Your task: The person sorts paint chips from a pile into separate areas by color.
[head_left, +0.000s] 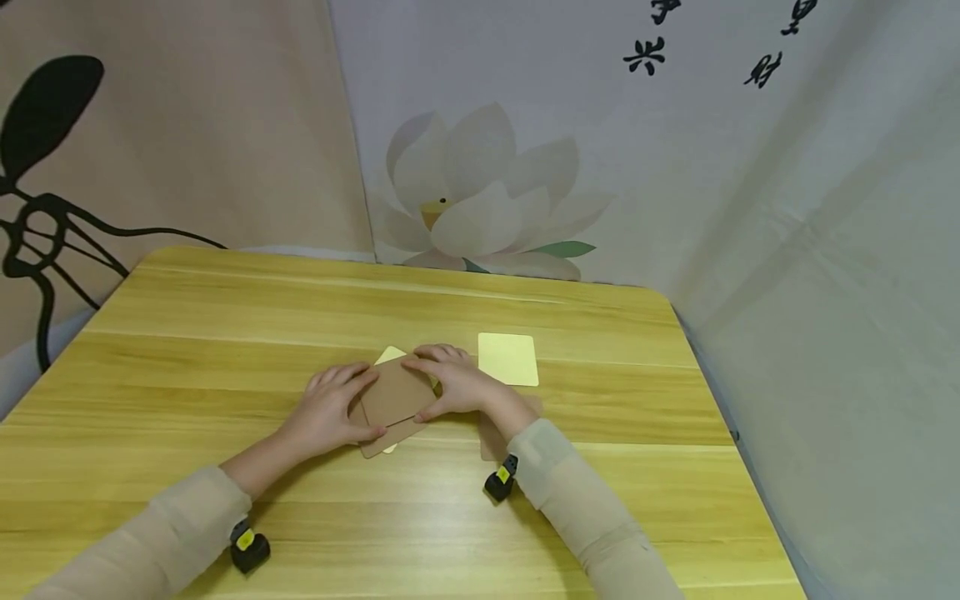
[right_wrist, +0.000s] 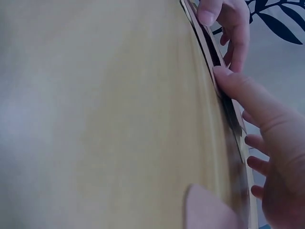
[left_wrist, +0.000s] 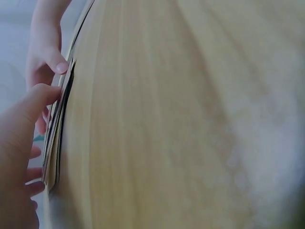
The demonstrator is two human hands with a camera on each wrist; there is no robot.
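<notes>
A brown square card [head_left: 397, 392] with thin, flat sides lies over a small overlapping pile near the table's middle. My left hand [head_left: 330, 412] grips its left side, thumb at the near edge and fingers around the far corner. On the opposite side my right hand [head_left: 461, 385] holds it between thumb and fingers. Below it, another brown card [head_left: 393, 439] pokes out toward me, and a pale yellow card [head_left: 391, 354] shows at the far edge. Seen edge-on in the left wrist view, the stacked cards [left_wrist: 58, 129] fan slightly apart between both hands.
A yellow square card [head_left: 508, 360] lies flat to the right of the pile. Another brown card [head_left: 492, 437] is partly covered by my right wrist. The wooden table [head_left: 360, 533] ends at a patterned cloth [head_left: 660, 183] behind it.
</notes>
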